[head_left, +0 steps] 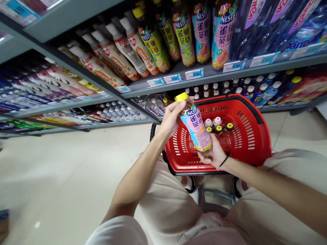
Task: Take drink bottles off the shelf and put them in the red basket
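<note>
I hold a clear plastic tea bottle with a yellow cap and a pink-and-blue label [196, 127] in both hands, tilted so the cap leans away to my left and the base points back toward me. My left hand [171, 117] is curled around the neck just under the cap, fingers closed on it. My right hand [214, 153] cups the base from below, fingers partly closed around the bottom edge, with a thin black band at the wrist.

Right behind the bottle, just past my right hand, sits the red plastic shopping basket with a black handle [251, 136], resting in front of my knees. Low in it, beyond my hands, lie a few small bottles with pink and yellow caps [217, 124].

Above and beyond my hands runs a grey metal shelf [204, 73] lined with price tags and more of the same tea bottles in yellow, green and pink labels [201, 30]. Further to the left of my left hand stand white-capped drink bottles with red and orange labels [120, 54].

I judge that I am at the point of having one bottle off the shelf and held over the basket's near rim, not yet inside. Lowering it would call for tipping the base down past the rim and finding a spot beside the small bottles, not on top of them, and for my left hand to loosen last.
</note>
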Demonstrator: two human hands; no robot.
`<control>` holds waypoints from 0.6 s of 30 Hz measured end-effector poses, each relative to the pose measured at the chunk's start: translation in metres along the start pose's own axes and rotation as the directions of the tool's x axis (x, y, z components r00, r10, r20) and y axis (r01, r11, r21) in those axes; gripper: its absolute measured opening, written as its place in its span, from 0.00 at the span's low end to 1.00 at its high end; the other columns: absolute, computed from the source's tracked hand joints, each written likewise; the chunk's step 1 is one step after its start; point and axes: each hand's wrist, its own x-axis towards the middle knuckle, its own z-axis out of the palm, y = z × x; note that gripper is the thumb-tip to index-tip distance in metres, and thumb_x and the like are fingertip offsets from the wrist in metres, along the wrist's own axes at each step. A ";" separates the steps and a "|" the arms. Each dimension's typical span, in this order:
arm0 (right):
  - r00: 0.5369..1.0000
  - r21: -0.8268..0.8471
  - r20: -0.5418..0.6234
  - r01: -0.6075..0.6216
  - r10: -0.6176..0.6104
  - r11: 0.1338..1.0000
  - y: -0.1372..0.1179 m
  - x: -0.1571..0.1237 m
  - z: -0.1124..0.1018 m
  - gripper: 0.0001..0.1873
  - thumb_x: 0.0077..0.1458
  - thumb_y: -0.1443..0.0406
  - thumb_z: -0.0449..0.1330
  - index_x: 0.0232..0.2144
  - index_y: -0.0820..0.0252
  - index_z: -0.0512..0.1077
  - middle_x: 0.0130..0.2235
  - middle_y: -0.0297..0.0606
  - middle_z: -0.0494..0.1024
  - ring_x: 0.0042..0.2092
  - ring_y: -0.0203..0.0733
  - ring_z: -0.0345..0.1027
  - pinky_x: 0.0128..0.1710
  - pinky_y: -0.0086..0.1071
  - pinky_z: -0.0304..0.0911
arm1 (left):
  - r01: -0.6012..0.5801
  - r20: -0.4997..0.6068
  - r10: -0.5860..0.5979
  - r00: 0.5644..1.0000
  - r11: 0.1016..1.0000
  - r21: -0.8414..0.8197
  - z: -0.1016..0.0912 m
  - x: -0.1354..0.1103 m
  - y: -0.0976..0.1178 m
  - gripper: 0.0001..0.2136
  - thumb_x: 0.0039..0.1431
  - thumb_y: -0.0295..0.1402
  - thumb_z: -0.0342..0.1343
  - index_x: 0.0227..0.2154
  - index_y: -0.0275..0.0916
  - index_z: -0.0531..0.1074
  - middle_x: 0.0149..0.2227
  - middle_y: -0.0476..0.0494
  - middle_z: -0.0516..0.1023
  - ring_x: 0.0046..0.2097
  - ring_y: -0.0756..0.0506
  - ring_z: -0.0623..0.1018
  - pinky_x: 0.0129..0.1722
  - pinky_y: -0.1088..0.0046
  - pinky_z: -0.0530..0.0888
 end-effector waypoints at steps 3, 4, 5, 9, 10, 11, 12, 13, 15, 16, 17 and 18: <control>0.999 -0.026 -0.031 -0.045 0.044 0.999 0.002 0.003 0.003 0.50 0.66 0.37 0.21 0.29 0.62 0.71 0.14 0.44 0.70 0.10 0.36 0.51 0.10 0.25 0.42 | -0.057 -0.054 0.062 0.997 0.994 0.094 -0.006 0.000 0.000 0.20 0.58 0.53 0.69 0.38 0.39 0.86 0.41 0.41 0.85 0.41 0.43 0.83 0.46 0.67 0.77; 0.997 -0.043 -0.036 -0.067 0.066 0.997 0.003 0.005 0.004 0.51 0.65 0.37 0.19 0.29 0.62 0.71 0.14 0.44 0.70 0.10 0.36 0.52 0.10 0.25 0.43 | -0.076 -0.081 0.087 0.993 0.988 0.132 -0.009 0.000 0.000 0.20 0.58 0.53 0.69 0.35 0.39 0.85 0.39 0.41 0.85 0.40 0.44 0.82 0.45 0.67 0.77; 0.995 -0.066 -0.031 -0.095 0.093 0.993 0.006 0.006 0.006 0.52 0.65 0.38 0.17 0.29 0.63 0.71 0.15 0.45 0.70 0.11 0.37 0.54 0.10 0.25 0.45 | -0.091 -0.103 0.109 0.989 0.981 0.169 -0.012 0.000 0.001 0.21 0.57 0.54 0.69 0.33 0.38 0.85 0.37 0.42 0.85 0.38 0.44 0.82 0.43 0.68 0.77; 0.970 -0.265 0.036 -0.224 0.241 0.938 0.026 0.013 0.012 0.53 0.67 0.43 0.13 0.29 0.64 0.71 0.19 0.46 0.74 0.15 0.37 0.63 0.14 0.25 0.55 | -0.162 -0.053 0.203 0.978 0.892 0.421 -0.019 -0.003 0.010 0.20 0.59 0.54 0.67 0.32 0.40 0.85 0.33 0.44 0.83 0.35 0.45 0.79 0.38 0.68 0.75; 0.965 -0.367 0.037 -0.228 0.259 0.902 0.032 0.014 0.013 0.49 0.70 0.47 0.17 0.29 0.63 0.70 0.20 0.44 0.75 0.16 0.35 0.64 0.15 0.24 0.56 | -0.213 0.011 0.245 0.969 0.820 0.532 -0.019 -0.005 0.014 0.18 0.59 0.52 0.67 0.33 0.41 0.85 0.33 0.44 0.83 0.36 0.44 0.79 0.39 0.67 0.74; 0.961 -0.471 0.041 -0.223 0.274 0.853 0.037 0.016 0.014 0.43 0.74 0.51 0.22 0.28 0.63 0.70 0.20 0.41 0.75 0.16 0.33 0.64 0.16 0.22 0.57 | -0.276 0.093 0.284 0.954 0.719 0.638 -0.019 -0.007 0.017 0.15 0.59 0.50 0.69 0.33 0.42 0.85 0.34 0.44 0.83 0.37 0.44 0.79 0.42 0.66 0.74; 0.956 -0.562 0.048 -0.213 0.288 0.800 0.041 0.017 0.015 0.37 0.76 0.56 0.29 0.28 0.63 0.69 0.21 0.39 0.75 0.16 0.32 0.64 0.17 0.21 0.57 | -0.343 0.183 0.313 0.932 0.600 0.722 -0.018 -0.008 0.020 0.13 0.57 0.48 0.70 0.34 0.43 0.85 0.35 0.44 0.84 0.38 0.43 0.79 0.44 0.64 0.74; 0.950 -0.632 0.063 -0.200 0.306 0.749 0.043 0.018 0.016 0.31 0.75 0.61 0.36 0.27 0.64 0.70 0.20 0.37 0.75 0.16 0.31 0.64 0.17 0.21 0.57 | -0.404 0.268 0.326 0.907 0.486 0.775 -0.018 -0.010 0.021 0.12 0.56 0.46 0.72 0.34 0.44 0.85 0.36 0.44 0.84 0.39 0.42 0.79 0.46 0.63 0.74; 0.930 -0.705 0.102 -0.182 0.353 0.685 0.045 0.018 0.017 0.22 0.70 0.69 0.45 0.25 0.64 0.70 0.20 0.35 0.75 0.16 0.31 0.63 0.16 0.21 0.57 | -0.481 0.385 0.315 0.868 0.336 0.810 -0.018 -0.011 0.020 0.12 0.55 0.44 0.73 0.37 0.45 0.86 0.39 0.43 0.85 0.40 0.41 0.80 0.47 0.62 0.74; 0.924 -0.721 0.116 -0.175 0.365 0.671 0.044 0.018 0.017 0.20 0.68 0.71 0.48 0.24 0.64 0.71 0.19 0.34 0.75 0.15 0.31 0.63 0.15 0.20 0.57 | -0.502 0.419 0.298 0.858 0.308 0.808 -0.018 -0.010 0.018 0.12 0.55 0.44 0.73 0.39 0.44 0.85 0.40 0.43 0.86 0.41 0.41 0.80 0.47 0.63 0.74; 0.920 -0.740 0.132 -0.156 0.368 0.654 0.043 0.019 0.016 0.18 0.67 0.71 0.52 0.24 0.64 0.71 0.19 0.32 0.75 0.15 0.30 0.63 0.14 0.20 0.56 | -0.516 0.443 0.280 0.852 0.301 0.802 -0.017 -0.009 0.014 0.12 0.56 0.43 0.73 0.40 0.44 0.85 0.41 0.42 0.86 0.41 0.41 0.81 0.47 0.63 0.74; 0.916 -0.760 0.149 -0.134 0.372 0.636 0.042 0.020 0.015 0.16 0.65 0.70 0.56 0.24 0.64 0.71 0.18 0.31 0.75 0.15 0.30 0.63 0.14 0.19 0.56 | -0.524 0.462 0.254 0.850 0.306 0.795 -0.016 -0.007 0.010 0.12 0.56 0.43 0.72 0.40 0.43 0.85 0.41 0.42 0.86 0.41 0.41 0.81 0.46 0.64 0.74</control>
